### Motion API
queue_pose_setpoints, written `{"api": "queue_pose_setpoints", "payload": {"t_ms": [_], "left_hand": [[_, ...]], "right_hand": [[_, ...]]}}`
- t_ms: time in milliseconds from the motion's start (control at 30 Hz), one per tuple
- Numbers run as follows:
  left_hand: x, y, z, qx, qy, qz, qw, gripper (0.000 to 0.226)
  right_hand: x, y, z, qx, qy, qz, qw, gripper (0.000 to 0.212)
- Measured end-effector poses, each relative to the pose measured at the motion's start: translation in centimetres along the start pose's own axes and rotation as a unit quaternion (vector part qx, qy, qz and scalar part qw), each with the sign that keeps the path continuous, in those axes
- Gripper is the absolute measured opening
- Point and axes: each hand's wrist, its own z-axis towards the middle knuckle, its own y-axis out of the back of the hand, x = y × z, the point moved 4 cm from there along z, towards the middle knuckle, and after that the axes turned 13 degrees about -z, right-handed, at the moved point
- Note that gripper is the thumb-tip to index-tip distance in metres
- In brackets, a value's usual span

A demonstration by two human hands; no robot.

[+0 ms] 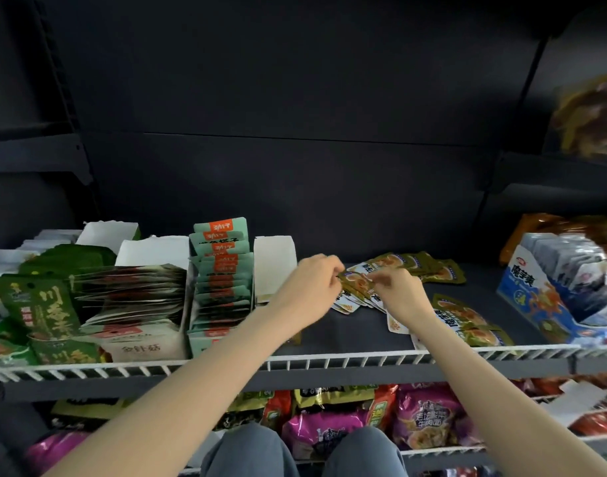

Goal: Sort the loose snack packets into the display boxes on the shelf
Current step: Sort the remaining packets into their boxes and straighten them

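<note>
Loose olive-green snack packets (429, 268) with a yellow dish picture lie scattered on the dark shelf (347, 333), right of centre. More of them lie near the front rail (467, 323). My left hand (312, 287) and my right hand (402, 294) meet over the pile, both pinching a small bunch of these packets (355, 282). An empty white display box (274, 266) stands just left of my left hand. A box of mint-green and orange packets (223, 277) is beside it.
Further left stand display boxes of grey-white packets (133, 297) and dark green packets (40, 308). A blue box of silver packets (553, 290) sits at the right. A white wire rail (329, 361) edges the shelf front. Purple and red bags (426, 418) fill the lower shelf.
</note>
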Motion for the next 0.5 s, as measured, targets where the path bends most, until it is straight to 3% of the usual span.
{"api": "queue_pose_setpoints", "payload": {"t_ms": [133,267,333,400,500], "left_hand": [[-0.2,-6.1,2.9,0.071,0.021,0.043,0.996,0.033],[3.4,-10.6,5.2,0.154,0.099,0.12,0.976,0.054],[5.2,-11.9,5.6,0.2,0.136,0.148,0.959,0.06],[6.0,-12.5,5.9,0.218,0.15,0.178,0.948,0.055],[6.4,-12.4,6.6,0.174,0.141,0.176,0.958,0.044]], "right_hand": [[-4.7,-2.2,1.4,0.083,-0.069,-0.086,0.99,0.039],[-7.2,-3.9,2.5,0.135,-0.074,-0.177,0.972,0.071],[-7.6,-4.4,3.1,0.152,-0.075,-0.208,0.963,0.075],[-7.2,-4.5,3.5,0.148,-0.072,-0.203,0.965,0.061],[-5.4,-4.2,3.5,0.121,-0.032,-0.236,0.964,0.03]]}}
